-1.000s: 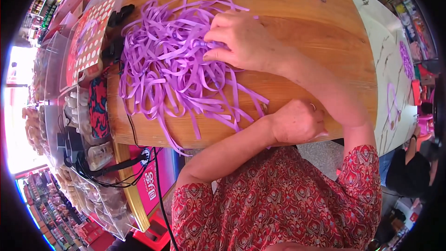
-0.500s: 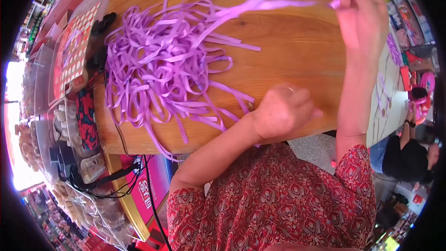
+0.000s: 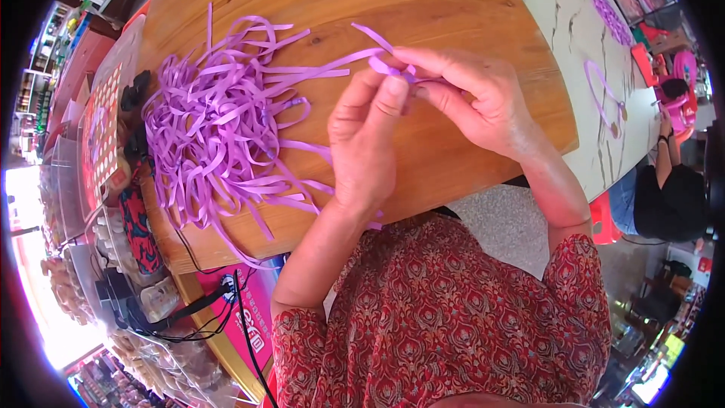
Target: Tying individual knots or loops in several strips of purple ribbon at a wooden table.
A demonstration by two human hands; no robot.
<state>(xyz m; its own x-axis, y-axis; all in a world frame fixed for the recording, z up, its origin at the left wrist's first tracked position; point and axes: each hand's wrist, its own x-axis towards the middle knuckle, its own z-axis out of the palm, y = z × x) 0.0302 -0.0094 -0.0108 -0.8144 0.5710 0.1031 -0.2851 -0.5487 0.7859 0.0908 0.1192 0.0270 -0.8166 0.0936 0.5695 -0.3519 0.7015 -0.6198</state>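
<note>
Fingers [image 3: 439, 65] of my left hand [image 3: 364, 157] and right hand [image 3: 491, 106] pinch a narrow, flat purple ribbon [image 3: 382, 66], folded at the fingertips, one loose end jutting up. I note wooden table [image 3: 453, 23] below, tangled ribbon pile [image 3: 215, 132] leftward.

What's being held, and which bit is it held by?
A purple ribbon. The left grip pinches it at a folded bit. The right grip touches it close by, but I can't tell if it's pinching.
</note>
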